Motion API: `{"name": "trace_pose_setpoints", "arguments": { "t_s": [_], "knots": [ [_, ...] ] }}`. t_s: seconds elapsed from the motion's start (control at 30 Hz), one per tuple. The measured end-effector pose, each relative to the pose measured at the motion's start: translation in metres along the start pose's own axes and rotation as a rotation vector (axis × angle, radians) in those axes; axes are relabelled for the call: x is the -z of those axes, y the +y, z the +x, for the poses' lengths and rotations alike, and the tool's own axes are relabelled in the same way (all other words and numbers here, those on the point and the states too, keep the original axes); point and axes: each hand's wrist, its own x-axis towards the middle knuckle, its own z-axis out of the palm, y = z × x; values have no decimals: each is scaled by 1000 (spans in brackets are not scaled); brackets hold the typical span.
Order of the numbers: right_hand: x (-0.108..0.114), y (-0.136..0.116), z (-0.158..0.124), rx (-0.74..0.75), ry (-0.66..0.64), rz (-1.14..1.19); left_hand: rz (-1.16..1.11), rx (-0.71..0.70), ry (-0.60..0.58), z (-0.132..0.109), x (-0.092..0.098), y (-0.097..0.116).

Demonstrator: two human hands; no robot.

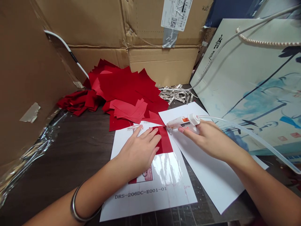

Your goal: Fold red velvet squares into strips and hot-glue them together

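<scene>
My right hand (208, 136) is wrapped round a white hot glue gun (185, 121), with a long clear glue stick (254, 135) trailing out of its back to the right. The gun's nozzle meets the upper right edge of a red fabric piece (166, 142). Flat on that fabric lies my left hand (141, 150), fingers stretched out and pressing it down. Beneath is a glossy printed sheet (174, 194) with a picture and a code, partly covered by my left hand. A plain white sheet (207, 182) lies under the gun and right hand.
A heap of red fabric pieces (127, 84) lies behind the sheets, with a crumpled red bundle (81, 102) to its left. Several metal clips (178, 95) are piled behind. Cardboard walls (162, 66) enclose the back and left; a painted paper bag (258, 84) stands right.
</scene>
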Motion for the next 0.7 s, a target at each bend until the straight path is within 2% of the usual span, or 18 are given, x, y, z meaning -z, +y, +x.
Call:
{"name": "trace_pose_setpoints", "arguments": {
  "t_s": [0.17,0.4,0.7],
  "knots": [
    [1,-1,0,-6,3,16,-1,-2,9,0,1,0],
    [1,1,-2,-75,-19,2,-41,8,109,1,-4,-1],
    [2,-2,-4,-51,-35,33,-42,18,110,2,-5,0]
  ]
}}
